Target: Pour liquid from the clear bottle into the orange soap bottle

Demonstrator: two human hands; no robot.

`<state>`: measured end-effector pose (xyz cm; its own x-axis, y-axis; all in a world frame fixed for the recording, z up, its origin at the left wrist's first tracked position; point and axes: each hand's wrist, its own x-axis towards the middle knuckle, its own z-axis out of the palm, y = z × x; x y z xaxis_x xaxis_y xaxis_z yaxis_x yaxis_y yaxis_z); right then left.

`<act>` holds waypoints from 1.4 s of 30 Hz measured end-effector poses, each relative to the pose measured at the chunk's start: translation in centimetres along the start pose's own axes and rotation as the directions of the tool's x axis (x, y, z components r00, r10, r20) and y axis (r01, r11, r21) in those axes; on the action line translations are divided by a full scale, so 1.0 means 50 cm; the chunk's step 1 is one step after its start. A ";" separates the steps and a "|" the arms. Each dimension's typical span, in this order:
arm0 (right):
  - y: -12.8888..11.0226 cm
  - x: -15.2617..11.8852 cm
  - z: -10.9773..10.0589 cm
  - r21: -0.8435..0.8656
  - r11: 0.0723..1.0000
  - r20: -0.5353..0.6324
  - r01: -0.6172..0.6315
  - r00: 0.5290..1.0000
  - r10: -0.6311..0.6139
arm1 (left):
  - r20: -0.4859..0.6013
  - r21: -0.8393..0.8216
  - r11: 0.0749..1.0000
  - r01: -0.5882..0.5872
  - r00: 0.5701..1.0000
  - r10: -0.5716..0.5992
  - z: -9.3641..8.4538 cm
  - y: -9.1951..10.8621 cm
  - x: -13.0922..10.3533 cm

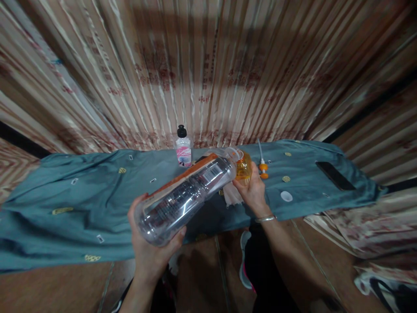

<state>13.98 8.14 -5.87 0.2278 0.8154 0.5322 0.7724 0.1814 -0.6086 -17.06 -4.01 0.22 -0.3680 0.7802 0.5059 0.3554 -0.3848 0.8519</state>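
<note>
- My left hand [153,250] grips the base of the large clear bottle [177,208], which slants up in front of the black-capped bottle [184,150], its mouth pointing to that landmark's right.
- I see glossy, transparent, ribbed plastic, with an orange-and-beige label [182,177] along its upper side and a barcode [213,172] toward the neck.
- My right hand [254,191] grips the small amber bottle [244,167], see-through and rounded, right of the black-capped bottle.
- The two mouths meet closely; I cannot tell whether they touch.
- Farther right of the black-capped bottle lies an orange pump head [263,171].

Large bottle [189,198] of glossy plastic, creased tablecloth [97,198].
</note>
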 end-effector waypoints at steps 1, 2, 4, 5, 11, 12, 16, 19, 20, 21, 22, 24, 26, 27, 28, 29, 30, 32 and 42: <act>0.000 0.000 0.000 0.001 1.000 0.001 0.003 1.000 -0.003 | 0.020 0.009 1.000 -0.012 1.000 0.012 0.000 0.002 0.001; 0.000 0.000 0.000 0.002 1.000 0.002 0.006 1.000 -0.006 | 0.060 0.019 1.000 -0.024 0.998 0.023 -0.001 0.004 0.002; 0.001 0.000 0.000 0.003 1.000 0.005 0.014 1.000 -0.014 | 0.093 0.033 0.998 -0.050 0.995 0.047 -0.005 0.005 0.005; 0.001 0.000 0.000 0.001 1.000 0.003 0.019 1.000 -0.019 | 0.106 0.037 0.997 -0.064 0.993 0.060 -0.006 0.006 0.007; 0.006 -0.001 0.001 -0.013 0.999 -0.013 0.038 0.999 -0.038 | 0.103 0.046 0.997 -0.062 0.993 0.057 -0.007 0.006 0.006; 0.006 -0.001 0.002 -0.013 0.999 -0.013 0.038 0.999 -0.039 | 0.114 0.044 0.998 -0.045 0.993 0.040 -0.005 0.007 0.006; 0.003 -0.001 0.001 -0.010 0.999 -0.019 0.034 0.999 -0.035 | 0.017 0.043 0.999 -0.002 1.000 0.001 0.004 0.016 0.006; 0.000 -0.002 0.001 -0.018 0.999 -0.015 0.031 0.999 -0.032 | 0.068 0.054 0.999 0.006 0.998 -0.010 0.005 0.020 0.008; 0.000 -0.002 0.001 -0.021 0.999 -0.016 0.030 0.999 -0.030 | 0.074 0.054 0.999 0.005 0.997 -0.009 0.004 0.020 0.008; 0.000 -0.002 0.001 -0.023 0.999 -0.016 0.028 0.999 -0.029 | 0.047 0.046 0.999 0.006 0.999 -0.008 0.003 0.020 0.009; 0.000 -0.002 0.001 -0.024 0.999 -0.015 0.026 1.000 -0.027 | 0.072 0.044 0.999 -0.004 0.997 0.001 0.002 0.019 0.009; 0.001 -0.002 0.001 -0.027 0.999 -0.007 0.020 1.000 -0.021 | 0.065 0.039 0.999 -0.010 0.998 0.008 0.001 0.019 0.010; 0.002 -0.002 0.001 -0.031 0.999 0.000 0.018 1.000 -0.018 | 0.075 0.043 0.999 -0.012 0.997 0.009 0.002 0.020 0.011; 0.003 -0.001 0.001 -0.032 0.999 0.001 0.019 1.000 -0.019 | 0.066 0.045 0.999 -0.009 0.998 0.006 0.003 0.022 0.011; 0.003 -0.001 0.001 -0.031 0.999 0.001 0.021 1.000 -0.021 | 0.056 0.047 0.999 -0.006 0.998 0.003 0.004 0.023 0.011; 0.003 -0.001 0.001 -0.029 0.999 0.001 0.023 1.000 -0.023 | 0.049 0.049 0.999 -0.002 0.999 0.000 0.005 0.025 0.012; 0.003 -0.001 0.000 -0.026 0.999 0.001 0.025 1.000 -0.025 | 0.063 0.052 0.999 0.005 0.998 -0.008 0.005 0.026 0.011; 0.001 -0.001 -0.001 -0.020 0.999 0.006 0.025 1.000 -0.025 | 0.054 0.048 0.999 0.026 0.998 -0.029 0.003 0.026 0.011; -0.009 -0.001 -0.006 -0.038 0.999 0.003 0.016 1.000 -0.016 | 0.101 0.053 0.998 0.037 0.994 -0.042 -0.012 0.006 0.008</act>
<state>13.79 7.85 -5.45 0.2137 0.8137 0.5406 0.7979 0.1740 -0.5772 -17.61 -4.13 0.78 -0.2935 0.8416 0.4535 0.3867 -0.3293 0.8614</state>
